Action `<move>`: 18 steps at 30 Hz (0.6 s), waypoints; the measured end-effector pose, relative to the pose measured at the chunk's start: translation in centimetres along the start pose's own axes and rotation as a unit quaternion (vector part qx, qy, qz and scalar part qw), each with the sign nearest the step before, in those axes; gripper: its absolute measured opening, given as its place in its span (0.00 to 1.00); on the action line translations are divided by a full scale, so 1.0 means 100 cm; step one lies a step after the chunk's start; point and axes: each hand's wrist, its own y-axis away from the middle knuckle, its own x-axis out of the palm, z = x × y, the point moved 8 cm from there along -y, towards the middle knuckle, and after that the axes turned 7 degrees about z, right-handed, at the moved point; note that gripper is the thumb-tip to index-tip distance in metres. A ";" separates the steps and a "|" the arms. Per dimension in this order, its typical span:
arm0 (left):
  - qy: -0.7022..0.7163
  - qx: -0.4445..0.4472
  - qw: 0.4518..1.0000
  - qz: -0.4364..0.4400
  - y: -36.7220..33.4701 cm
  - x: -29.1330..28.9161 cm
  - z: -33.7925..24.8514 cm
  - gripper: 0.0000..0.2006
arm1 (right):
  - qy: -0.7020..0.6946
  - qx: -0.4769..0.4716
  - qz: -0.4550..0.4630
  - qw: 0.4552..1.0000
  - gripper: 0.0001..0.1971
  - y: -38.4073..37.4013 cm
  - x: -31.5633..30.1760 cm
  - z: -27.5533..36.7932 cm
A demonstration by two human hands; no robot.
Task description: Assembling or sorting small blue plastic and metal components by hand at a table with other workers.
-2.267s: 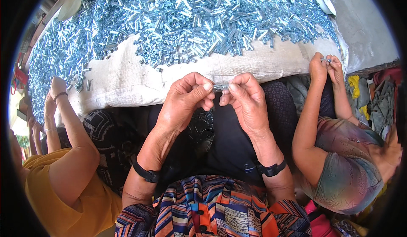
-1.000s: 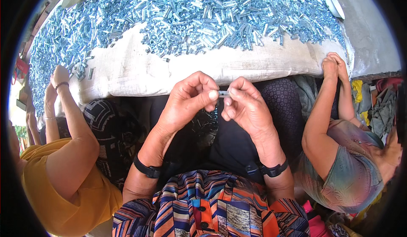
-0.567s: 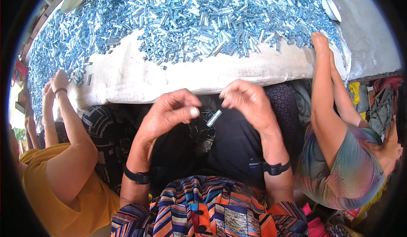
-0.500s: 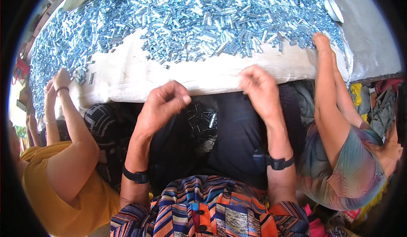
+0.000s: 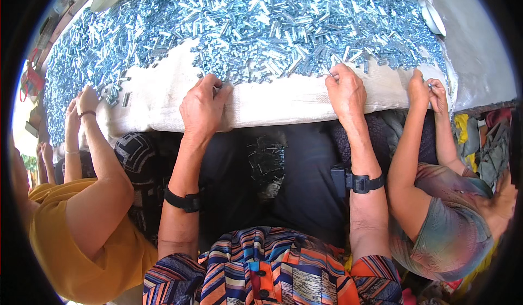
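Observation:
A wide heap of small, shiny, bluish-silver metal pieces [image 5: 283, 27], many of them short and tube-like, covers most of the pale woven cloth [image 5: 158, 95]. At the heap's near edge, my left hand [image 5: 202, 104] has its fingers curled and pressed together over the cloth; whatever is between them is hidden. Farther right, my right hand [image 5: 347, 89] pinches a thin silvery piece between thumb and forefinger, right beside the heap's border.
To the left, a person in a mustard top has both hands [image 5: 81, 106] by the heap. At right, another person's hands [image 5: 425, 92] hold a small piece. A white dish [image 5: 434, 17] lies at the far right. Dark metal pieces [image 5: 267, 160] lie between my knees.
Both my hands have moved forward from the cloth's front edge to the heap, and their fingers have closed. The right-hand person's hands have drawn back from the heap.

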 end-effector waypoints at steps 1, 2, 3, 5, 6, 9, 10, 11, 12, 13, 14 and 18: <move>0.012 0.003 1.000 0.003 0.000 0.000 0.002 0.12 | 0.002 0.002 -0.001 1.000 0.08 0.001 0.000 -0.002; 0.023 0.006 1.000 0.006 -0.001 0.000 0.005 0.12 | -0.027 0.002 -0.008 1.000 0.08 0.003 0.000 -0.004; 0.025 0.009 1.000 0.007 0.001 0.000 0.007 0.12 | -0.054 0.001 -0.016 0.998 0.07 0.006 -0.001 -0.005; 0.230 0.006 0.973 0.025 0.006 0.000 0.015 0.10 | -0.089 0.002 -0.017 0.996 0.06 0.015 -0.005 -0.007; 0.368 -0.014 0.926 0.086 0.008 0.008 0.014 0.09 | -0.206 0.038 0.004 0.978 0.06 0.021 -0.005 -0.014; 0.599 -0.080 0.779 0.168 0.029 0.020 -0.015 0.09 | -0.409 0.080 0.072 0.906 0.05 0.039 -0.006 -0.006; 0.594 -0.078 0.778 0.189 0.036 0.021 -0.027 0.09 | -0.482 0.065 0.112 0.866 0.05 0.045 -0.001 0.006; 0.601 -0.057 0.771 0.203 0.041 0.023 -0.038 0.09 | -0.552 0.049 0.150 0.819 0.05 0.052 0.004 0.019; 0.627 -0.047 0.748 0.213 0.045 0.025 -0.047 0.09 | -0.589 0.040 0.170 0.789 0.04 0.058 0.007 0.029; 0.652 -0.036 0.724 0.222 0.049 0.026 -0.056 0.09 | -0.590 0.040 0.173 0.788 0.04 0.064 0.008 0.034; 0.679 -0.032 0.697 0.230 0.052 0.029 -0.062 0.07 | -0.600 0.042 0.190 0.776 0.04 0.070 0.011 0.040; 0.689 -0.004 0.668 0.280 0.062 0.035 -0.079 0.06 | -0.619 0.030 0.230 0.750 0.04 0.086 0.016 0.062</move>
